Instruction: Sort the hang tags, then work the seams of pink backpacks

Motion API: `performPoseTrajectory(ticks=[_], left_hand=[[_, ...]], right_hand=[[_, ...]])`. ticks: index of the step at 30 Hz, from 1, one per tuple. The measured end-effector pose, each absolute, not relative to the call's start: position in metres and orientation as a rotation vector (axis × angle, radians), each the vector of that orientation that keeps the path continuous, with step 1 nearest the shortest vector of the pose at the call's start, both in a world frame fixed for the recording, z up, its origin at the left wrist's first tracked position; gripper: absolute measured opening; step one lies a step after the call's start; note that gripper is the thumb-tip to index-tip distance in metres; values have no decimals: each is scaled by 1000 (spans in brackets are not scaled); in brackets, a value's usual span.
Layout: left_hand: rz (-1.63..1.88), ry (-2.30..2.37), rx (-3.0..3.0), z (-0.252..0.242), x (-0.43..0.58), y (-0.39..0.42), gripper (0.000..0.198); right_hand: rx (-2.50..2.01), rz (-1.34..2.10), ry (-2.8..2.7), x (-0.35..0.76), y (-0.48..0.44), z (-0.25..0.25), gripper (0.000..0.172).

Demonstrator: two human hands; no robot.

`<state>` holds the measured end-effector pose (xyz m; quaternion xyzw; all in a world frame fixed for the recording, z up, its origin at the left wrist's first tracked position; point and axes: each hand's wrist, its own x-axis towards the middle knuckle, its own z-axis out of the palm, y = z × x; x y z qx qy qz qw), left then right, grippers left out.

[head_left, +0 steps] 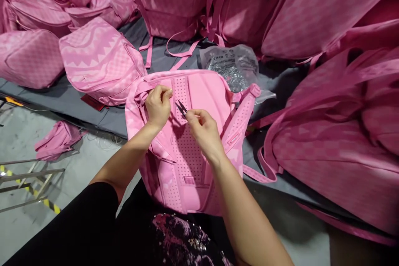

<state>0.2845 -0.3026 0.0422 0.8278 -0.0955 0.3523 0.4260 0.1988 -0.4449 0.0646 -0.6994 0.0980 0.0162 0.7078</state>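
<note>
A pink backpack (204,91) lies in front of me with its dotted back panel and shoulder straps facing up. My right hand (204,131) is closed around small dark thread snips (181,108), whose pointed blades stick out to the upper left above the panel. Close by on the left, my left hand (158,106) is pinched, thumb against fingers, over the backpack's upper left part. Whatever sits between those fingertips is too small or hidden to make out. The right shoulder strap (240,122) slants along the bag's right side.
Pink backpacks (101,60) crowd the grey-covered table (106,118), with large ones (339,133) at the right. A clear plastic bag (232,66) lies behind my backpack. On the floor at left are a pink cloth piece (59,140) and a metal frame (34,178).
</note>
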Motion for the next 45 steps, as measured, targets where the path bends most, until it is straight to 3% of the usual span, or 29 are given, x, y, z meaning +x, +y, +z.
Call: performPoseTrajectory(ticks=[5, 9, 15, 26, 45], left_hand=[[973, -413, 2213, 50, 290, -301, 18], [968, -663, 2246, 57, 300, -298, 17], [1054, -568, 2161, 50, 305, -301, 21], [987, -491, 2199, 46, 305, -300, 22], [985, -494, 2212, 44, 304, -299, 27]], right_hand=[[-2002, -232, 175, 200, -445, 59, 27], [-2178, -308, 170, 201, -447, 58, 29], [-2623, -407, 114, 215, -439, 70, 27], [-2614, -409, 56, 223, -431, 56, 40], [-2674, -317, 57, 230, -425, 56, 40]])
